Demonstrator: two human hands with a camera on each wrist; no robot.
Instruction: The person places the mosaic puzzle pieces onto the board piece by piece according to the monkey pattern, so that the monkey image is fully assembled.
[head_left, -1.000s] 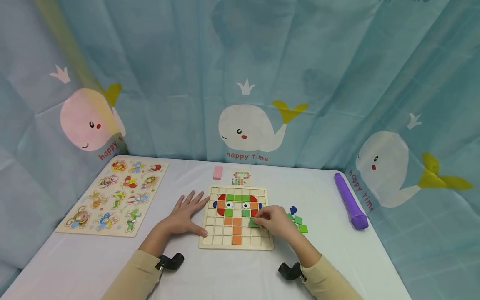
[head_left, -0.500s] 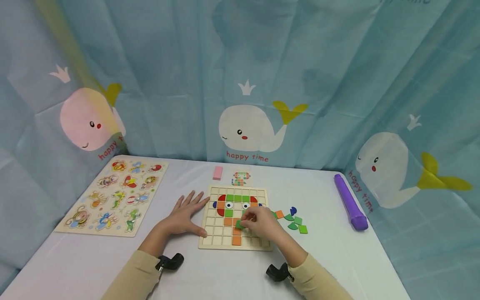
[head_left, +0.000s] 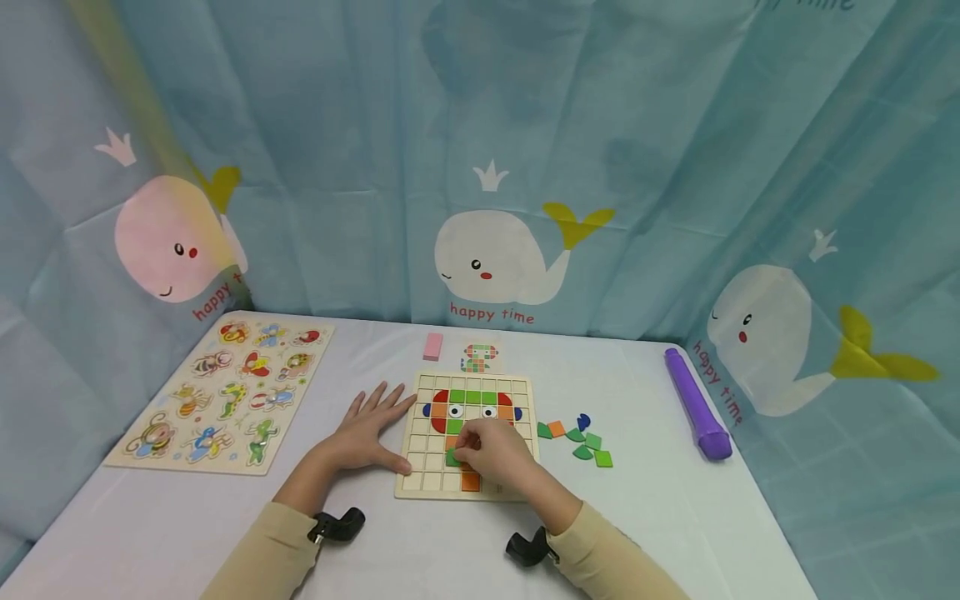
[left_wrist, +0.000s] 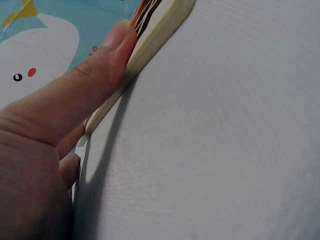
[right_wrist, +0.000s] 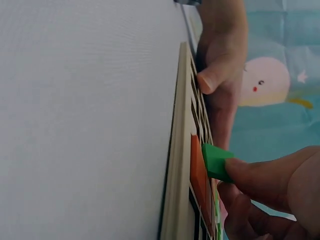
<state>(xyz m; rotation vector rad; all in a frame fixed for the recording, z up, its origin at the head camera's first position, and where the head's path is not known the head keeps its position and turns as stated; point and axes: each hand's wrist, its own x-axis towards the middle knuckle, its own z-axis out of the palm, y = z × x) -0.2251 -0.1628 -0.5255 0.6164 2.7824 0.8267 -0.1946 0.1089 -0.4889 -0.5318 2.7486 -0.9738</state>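
Observation:
A wooden grid board (head_left: pixel 422 482) lies on the white table, partly filled with red, green, orange and blue tiles and two eye tiles. My left hand (head_left: pixel 362 440) rests along its left edge with fingers spread, and the thumb (left_wrist: pixel 112 47) presses the rim. Over the lower middle squares, my right hand (head_left: pixel 497 452) pinches a green square tile (right_wrist: pixel 216 161) between thumb and finger. That tile is tilted at the grid, beside an orange tile (right_wrist: pixel 198 170); whether it touches the board I cannot tell. The right hand hides part of the board.
Several loose tiles (head_left: pixel 592 442), green, orange and blue, lie right of the board. Behind it are a small pattern card (head_left: pixel 478 358) and a pink block (head_left: pixel 432 347). An insect puzzle board (head_left: pixel 225 392) lies at left, a purple microphone-shaped object (head_left: pixel 697 404) at right.
My right hand has moved left across the board, carrying the green tile from the right side to the lower middle. The left hand has stayed at the board's left edge.

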